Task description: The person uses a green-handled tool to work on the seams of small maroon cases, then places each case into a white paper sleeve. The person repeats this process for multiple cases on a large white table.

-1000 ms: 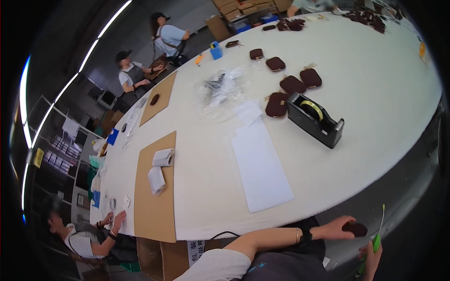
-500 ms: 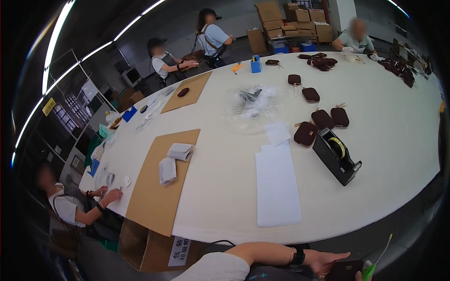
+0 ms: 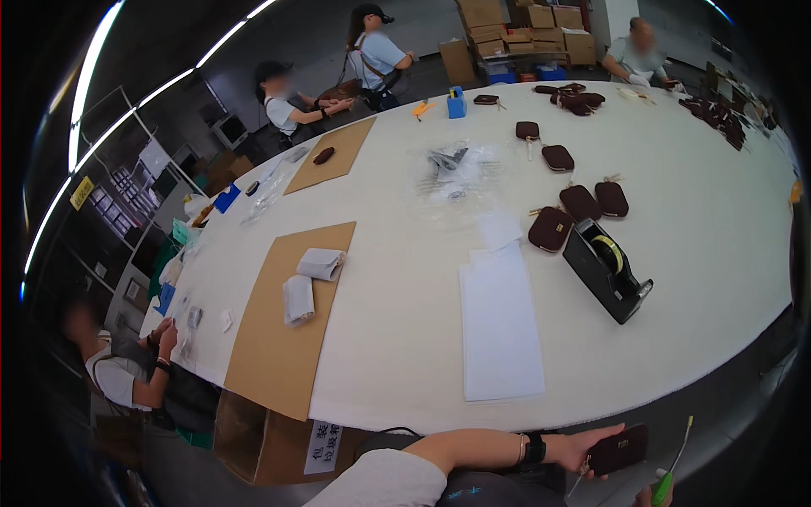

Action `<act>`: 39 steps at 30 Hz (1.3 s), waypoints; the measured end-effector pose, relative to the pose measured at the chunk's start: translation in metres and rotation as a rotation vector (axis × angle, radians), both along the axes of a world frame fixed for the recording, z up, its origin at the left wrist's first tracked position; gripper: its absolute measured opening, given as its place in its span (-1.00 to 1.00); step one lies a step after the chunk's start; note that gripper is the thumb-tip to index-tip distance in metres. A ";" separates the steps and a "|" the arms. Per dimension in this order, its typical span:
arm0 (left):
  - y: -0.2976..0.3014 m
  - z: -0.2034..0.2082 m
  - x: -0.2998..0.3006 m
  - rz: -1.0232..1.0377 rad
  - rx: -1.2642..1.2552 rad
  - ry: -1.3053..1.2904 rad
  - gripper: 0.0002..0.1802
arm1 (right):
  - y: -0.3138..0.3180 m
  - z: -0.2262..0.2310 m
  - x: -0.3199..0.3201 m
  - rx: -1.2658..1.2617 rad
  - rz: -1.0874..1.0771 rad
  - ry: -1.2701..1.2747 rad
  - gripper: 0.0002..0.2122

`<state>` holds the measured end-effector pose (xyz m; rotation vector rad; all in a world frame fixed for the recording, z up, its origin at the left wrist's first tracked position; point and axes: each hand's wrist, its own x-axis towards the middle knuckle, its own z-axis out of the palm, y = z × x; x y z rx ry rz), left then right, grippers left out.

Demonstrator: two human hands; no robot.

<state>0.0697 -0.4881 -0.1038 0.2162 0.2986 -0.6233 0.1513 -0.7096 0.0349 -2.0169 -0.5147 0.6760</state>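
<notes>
Beyond the table's near edge, at the lower right, my left hand [image 3: 582, 448] is closed on a small dark maroon zip pouch [image 3: 619, 449] with gold lettering. A light zip pull hangs below it. Just right of it, at the bottom rim, only a little of my right hand [image 3: 645, 497] shows. That hand grips a green-handled tool [image 3: 662, 490] with a long, thin, pale shaft and a yellowish tip; its exact kind is unclear. More maroon pouches [image 3: 551, 229] lie on the white table, beside a black tape dispenser [image 3: 610, 275].
White paper sheets [image 3: 503, 329] lie nearest me. Left of them, a cardboard sheet [image 3: 279, 355] bears two wrapped bundles [image 3: 298, 300]. Clear plastic bags [image 3: 456, 177] sit mid-table. A cardboard box [image 3: 262, 444] stands below the edge. Several people work around the table.
My left hand has raised the pouch slightly, and more of it shows. The green tool stays close by at the right. The co-worker at the left has drawn their hands together and back.
</notes>
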 end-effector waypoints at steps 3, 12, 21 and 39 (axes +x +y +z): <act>0.007 -0.010 0.009 0.124 -0.023 0.083 -0.27 | -0.011 0.010 -0.002 -0.227 0.347 -0.064 -0.67; 0.017 -0.037 0.004 0.181 -0.062 0.010 -0.14 | -0.011 0.027 -0.028 -0.579 0.494 -0.095 -0.72; 0.025 -0.058 -0.009 0.202 0.183 0.100 -0.22 | 0.001 0.015 -0.016 -0.602 0.447 -0.111 -0.74; 0.020 -0.039 -0.001 0.189 0.132 0.126 -0.32 | -0.001 0.013 -0.011 -0.641 0.297 -0.122 -0.77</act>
